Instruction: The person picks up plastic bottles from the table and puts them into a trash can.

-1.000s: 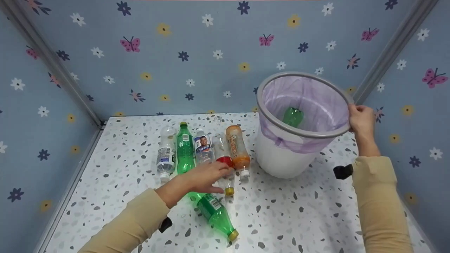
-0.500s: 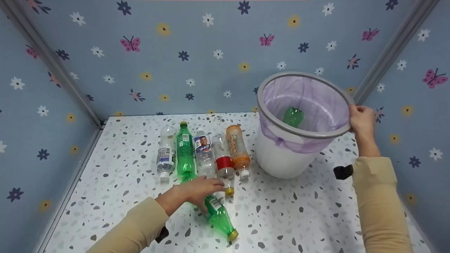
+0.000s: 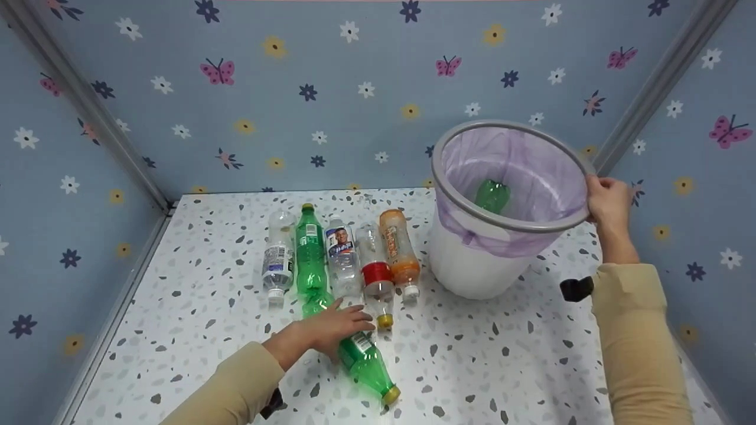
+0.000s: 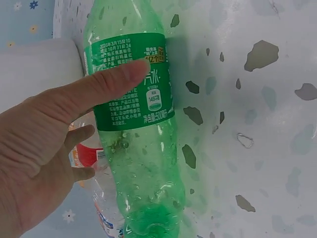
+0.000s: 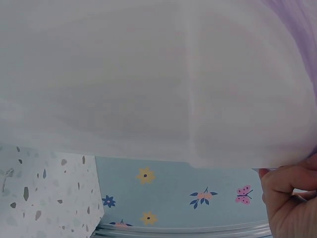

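Note:
My left hand (image 3: 331, 330) is over a green soda bottle (image 3: 367, 367) with a yellow cap, lying at an angle nearest me. In the left wrist view its straight thumb (image 4: 106, 87) crosses the green label, and two fingertips show at the bottle's far edge, not curled round it. With my right hand (image 3: 609, 203) I grip the grey rim of a white trash bin (image 3: 472, 277), which tilts toward the left. A purple liner (image 3: 531, 159) covers its inside, where a green bottle (image 3: 493, 196) lies. The bin's white wall (image 5: 124, 79) fills most of the right wrist view.
Several bottles lie side by side left of the bin: a clear one (image 3: 277, 265), a green one (image 3: 311, 254), one with a face on its label (image 3: 341, 248), a red-labelled one (image 3: 377, 273) and an orange one (image 3: 400, 248). Flowered walls (image 3: 366, 118) enclose the speckled table (image 3: 195, 283).
My left hand has come back from above the red-labelled bottle, down onto the near green bottle. My right hand and the bin have stayed in place.

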